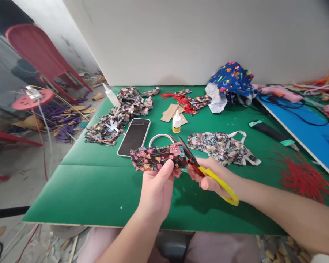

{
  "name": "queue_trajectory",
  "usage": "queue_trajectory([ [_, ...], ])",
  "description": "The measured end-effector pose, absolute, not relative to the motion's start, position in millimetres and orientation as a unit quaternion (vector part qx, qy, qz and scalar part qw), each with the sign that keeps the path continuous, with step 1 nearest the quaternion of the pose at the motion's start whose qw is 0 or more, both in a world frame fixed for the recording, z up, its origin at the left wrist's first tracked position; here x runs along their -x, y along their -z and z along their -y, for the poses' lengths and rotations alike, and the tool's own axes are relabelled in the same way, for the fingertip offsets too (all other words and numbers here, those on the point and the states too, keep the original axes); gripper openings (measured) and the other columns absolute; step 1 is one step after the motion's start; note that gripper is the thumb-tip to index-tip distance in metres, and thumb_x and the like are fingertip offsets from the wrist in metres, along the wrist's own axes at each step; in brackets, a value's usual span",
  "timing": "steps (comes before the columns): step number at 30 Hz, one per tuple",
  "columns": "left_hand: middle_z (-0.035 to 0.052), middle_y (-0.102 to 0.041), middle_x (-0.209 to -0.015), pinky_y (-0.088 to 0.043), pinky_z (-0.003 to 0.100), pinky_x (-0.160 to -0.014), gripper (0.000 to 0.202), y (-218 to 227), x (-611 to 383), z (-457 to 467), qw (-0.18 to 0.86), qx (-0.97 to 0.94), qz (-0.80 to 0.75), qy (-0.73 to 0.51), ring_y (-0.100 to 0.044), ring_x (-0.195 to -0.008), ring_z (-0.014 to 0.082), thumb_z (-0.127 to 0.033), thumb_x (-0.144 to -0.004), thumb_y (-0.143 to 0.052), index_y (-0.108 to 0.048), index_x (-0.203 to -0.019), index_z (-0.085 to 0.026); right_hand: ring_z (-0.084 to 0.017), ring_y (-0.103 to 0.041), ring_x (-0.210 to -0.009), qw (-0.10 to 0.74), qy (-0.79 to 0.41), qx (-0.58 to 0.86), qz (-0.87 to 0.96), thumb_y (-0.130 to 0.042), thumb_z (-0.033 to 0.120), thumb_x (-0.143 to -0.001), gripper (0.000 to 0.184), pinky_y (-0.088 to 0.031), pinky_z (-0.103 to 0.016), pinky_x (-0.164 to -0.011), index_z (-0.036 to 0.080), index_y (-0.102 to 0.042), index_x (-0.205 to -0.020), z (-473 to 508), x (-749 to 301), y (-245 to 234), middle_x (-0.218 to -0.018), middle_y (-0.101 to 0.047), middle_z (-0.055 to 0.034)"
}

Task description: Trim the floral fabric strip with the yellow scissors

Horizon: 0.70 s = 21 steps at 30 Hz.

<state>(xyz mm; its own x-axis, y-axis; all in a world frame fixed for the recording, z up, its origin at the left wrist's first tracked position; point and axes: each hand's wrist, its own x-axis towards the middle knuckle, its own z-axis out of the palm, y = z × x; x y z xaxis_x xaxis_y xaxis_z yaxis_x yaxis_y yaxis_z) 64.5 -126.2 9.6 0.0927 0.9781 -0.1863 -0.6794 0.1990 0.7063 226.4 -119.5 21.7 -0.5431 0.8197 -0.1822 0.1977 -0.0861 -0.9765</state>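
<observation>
My left hand (160, 184) pinches a strip of dark floral fabric (150, 157), thumb on top, above the table's near half. In my right hand (210, 175) is a pair of scissors (212, 177) with yellow handles, its dark blades parted at the strip's right end. Whether the blades touch the cloth, I cannot tell. Behind the strip lie a white tape roll (161, 137), partly covered by it, and a phone (134, 137). A small white glue bottle (177, 123) with a yellow label stands farther back. To the right rests a crumpled floral fabric piece (222, 146).
Floral scraps (106, 126) and a white nozzle bottle (111, 95) occupy the table's left back. Tan card pieces (170, 112), red-tasselled floral pieces (193, 102) and blue patterned cloth (231, 82) lie behind. Right are a utility knife (272, 133), red threads (304, 175) and a blue board (298, 128).
</observation>
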Motion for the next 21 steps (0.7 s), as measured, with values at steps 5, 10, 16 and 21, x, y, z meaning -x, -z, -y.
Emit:
queue_trajectory([
  [5, 0.0000, -0.067, -0.070, -0.048, 0.019, -0.057, 0.010, -8.2, -65.5, 126.5, 0.708, -0.224, -0.338, -0.579, -0.058, -0.062, 0.0080, -0.026, -0.070, -0.074, -0.070, -0.071, -0.016, -0.008, -0.031, -0.055, 0.263, -0.623, 0.391, 0.624, -0.047, 0.083, -0.058, 0.067, -0.025, -0.023, -0.050, 0.017, -0.044, -0.070, 118.9, -226.9, -21.3, -0.060, -0.035, 0.0060],
  [10, 0.0004, -0.068, -0.072, -0.049, 0.020, -0.059, 0.010, -7.9, -66.2, 126.6, 0.710, -0.221, -0.347, -0.571, -0.059, -0.062, 0.0087, -0.026, -0.068, -0.076, -0.072, -0.074, -0.018, -0.008, -0.032, -0.056, 0.276, -0.625, 0.382, 0.623, -0.048, 0.081, -0.061, 0.065, -0.025, -0.023, -0.049, 0.017, -0.043, -0.069, 119.1, -226.7, -19.7, -0.062, -0.035, 0.0052],
  [16, 0.0001, -0.066, -0.067, -0.049, 0.019, -0.058, 0.010, -7.4, -65.3, 126.3, 0.711, -0.220, -0.350, -0.569, -0.057, -0.059, 0.0083, -0.026, -0.068, -0.076, -0.071, -0.071, -0.017, -0.008, -0.030, -0.054, 0.286, -0.624, 0.374, 0.624, -0.048, 0.080, -0.065, 0.062, -0.024, -0.022, -0.048, 0.018, -0.041, -0.067, 119.5, -225.7, -19.4, -0.061, -0.034, 0.0055],
  [21, 0.0002, -0.064, -0.065, -0.048, 0.019, -0.056, 0.010, -8.3, -65.0, 126.3, 0.709, -0.224, -0.347, -0.572, -0.056, -0.057, 0.0080, -0.026, -0.069, -0.075, -0.071, -0.071, -0.017, -0.008, -0.030, -0.053, 0.289, -0.638, 0.369, 0.611, -0.049, 0.079, -0.065, 0.061, -0.024, -0.022, -0.046, 0.018, -0.042, -0.066, 119.0, -225.6, -19.2, -0.061, -0.034, 0.0053],
])
